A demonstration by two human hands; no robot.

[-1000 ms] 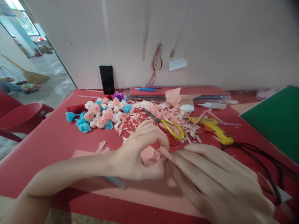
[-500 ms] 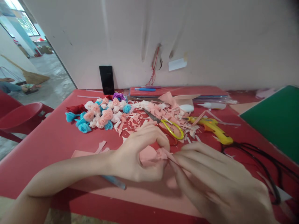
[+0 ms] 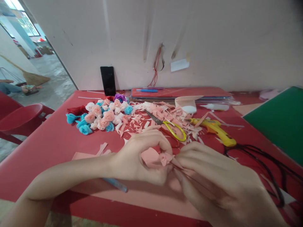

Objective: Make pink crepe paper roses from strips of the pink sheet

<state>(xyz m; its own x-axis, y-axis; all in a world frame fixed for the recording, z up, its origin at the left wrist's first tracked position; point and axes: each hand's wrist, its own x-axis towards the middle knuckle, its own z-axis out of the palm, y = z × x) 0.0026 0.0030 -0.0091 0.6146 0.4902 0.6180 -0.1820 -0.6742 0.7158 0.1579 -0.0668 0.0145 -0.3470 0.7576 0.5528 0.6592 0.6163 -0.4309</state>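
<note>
The left hand (image 3: 134,157) and right hand (image 3: 217,176) are pinching a bud (image 3: 163,159); scissors (image 3: 162,122) are lying just beyond at twelve o'clock, the glue gun (image 3: 216,127) at two, flowers (image 3: 103,123) crowding ten.

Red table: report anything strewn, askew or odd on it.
Loose paper scraps lie strewn across the middle, looking untidy, with scissors among them. The yellow glue gun points into the scraps, possibly risky if hot. Nothing looks plainly broken.

Beyond my fingers (image 3: 200,159), scissors (image 3: 162,122) lie on paper scraps (image 3: 159,111), with flowers (image 3: 108,115) to the left and a glue gun (image 3: 216,128) to the right on the surface (image 3: 44,151); behind the flowers, a phone (image 3: 108,81) stands against the wall (image 3: 213,47).
</note>
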